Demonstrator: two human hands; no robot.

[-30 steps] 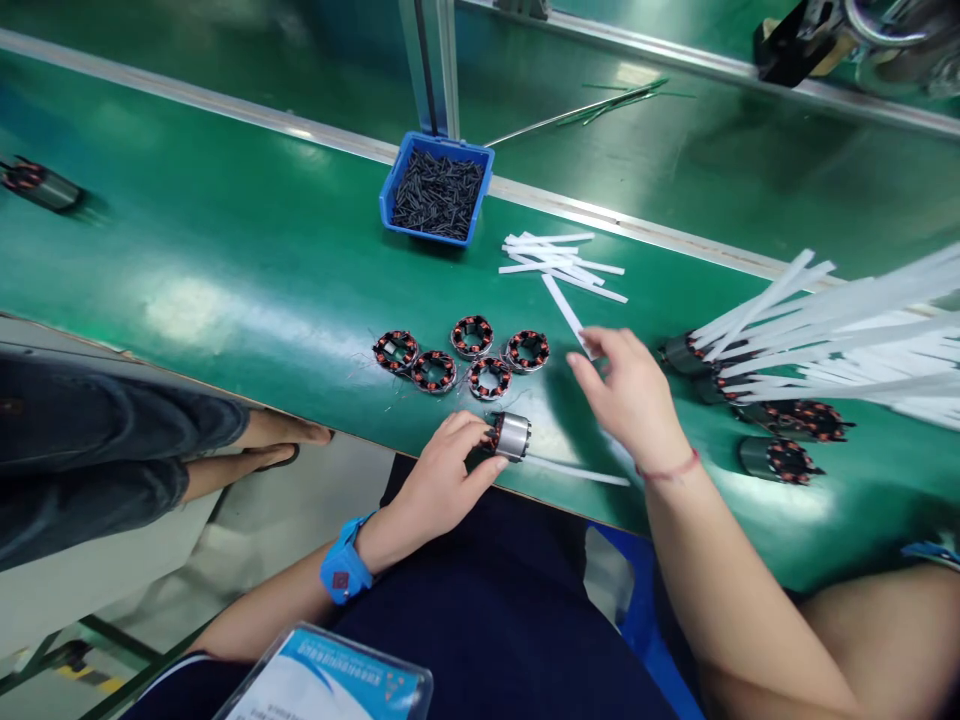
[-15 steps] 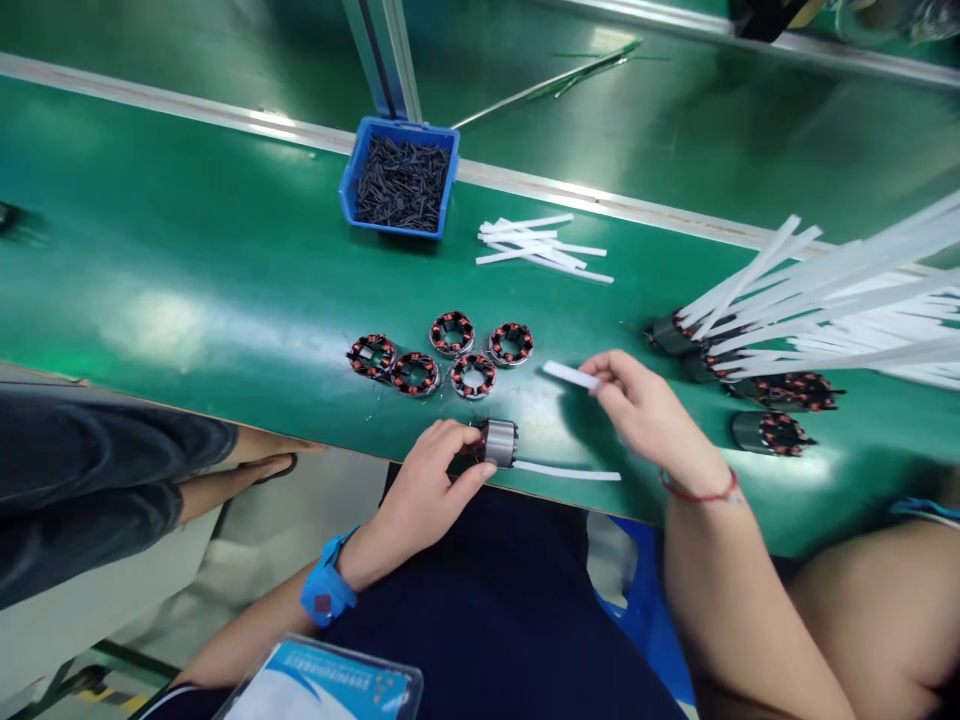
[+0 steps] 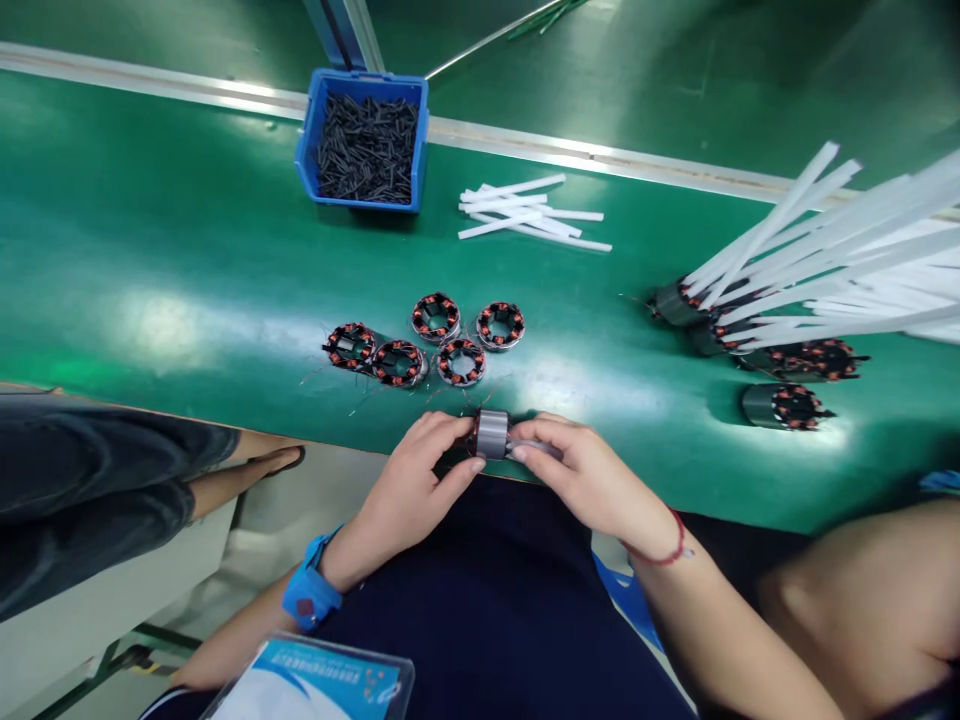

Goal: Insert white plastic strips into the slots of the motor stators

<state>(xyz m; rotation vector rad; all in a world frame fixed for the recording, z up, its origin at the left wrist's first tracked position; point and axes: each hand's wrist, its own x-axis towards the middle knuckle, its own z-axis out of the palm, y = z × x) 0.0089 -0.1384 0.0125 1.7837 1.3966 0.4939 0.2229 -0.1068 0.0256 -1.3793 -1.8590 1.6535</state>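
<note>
A grey metal motor stator [image 3: 493, 434] lies on its side at the near edge of the green table. My left hand [image 3: 429, 468] grips its left end between thumb and fingers. At its right end my right hand [image 3: 574, 462] pinches a white strip [image 3: 541, 446], most of which is hidden by the fingers. Just beyond my hands stand several stators with copper windings, among them a ring-shaped one [image 3: 461, 362].
A blue bin [image 3: 421, 140] of small black pieces stands at the back, left of a pile of white strips [image 3: 517, 213]. More stators [image 3: 772, 406], some holding long white strips, are at the right. People's legs and an arm show at the sides.
My right hand has moved left and toward me, bringing its white strip to the stator's right end. My left hand still holds the stator. The camera view has shifted slightly.
</note>
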